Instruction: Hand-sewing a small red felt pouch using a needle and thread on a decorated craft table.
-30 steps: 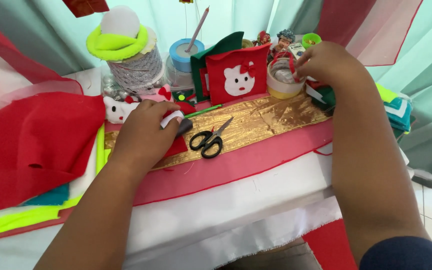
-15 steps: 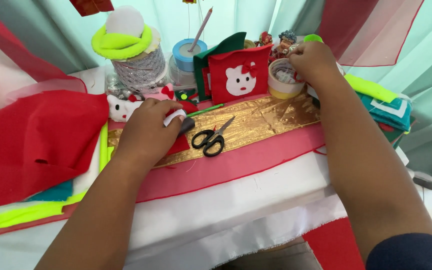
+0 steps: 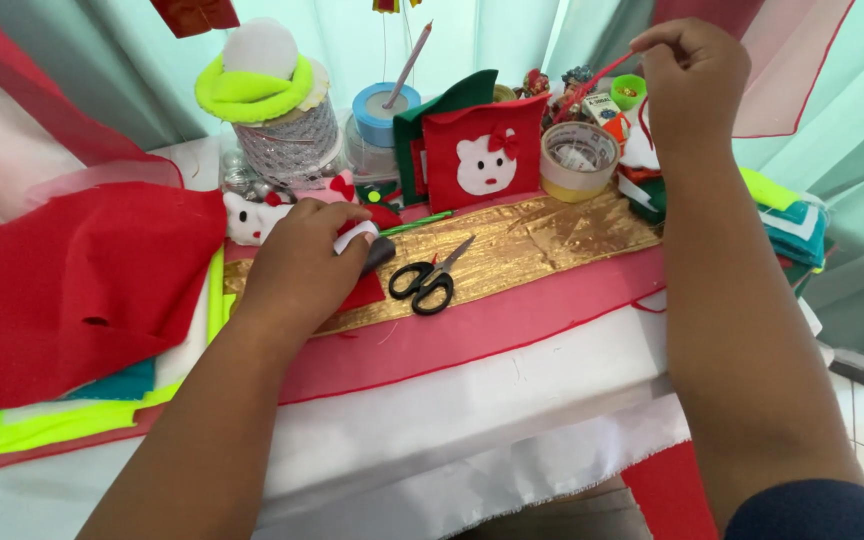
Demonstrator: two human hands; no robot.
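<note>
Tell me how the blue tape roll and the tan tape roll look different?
The blue tape roll is smaller and sits further back, with a thin stick standing up through its hole. The tan tape roll is wider, sits nearer the gold fabric strip, and has small bits inside its hole instead of a stick. Both are round rolls lying flat.

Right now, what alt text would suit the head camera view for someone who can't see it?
A person's left hand presses on red felt beside black scissors on gold fabric, while the right hand lifts a red strand above a tape roll.
</note>
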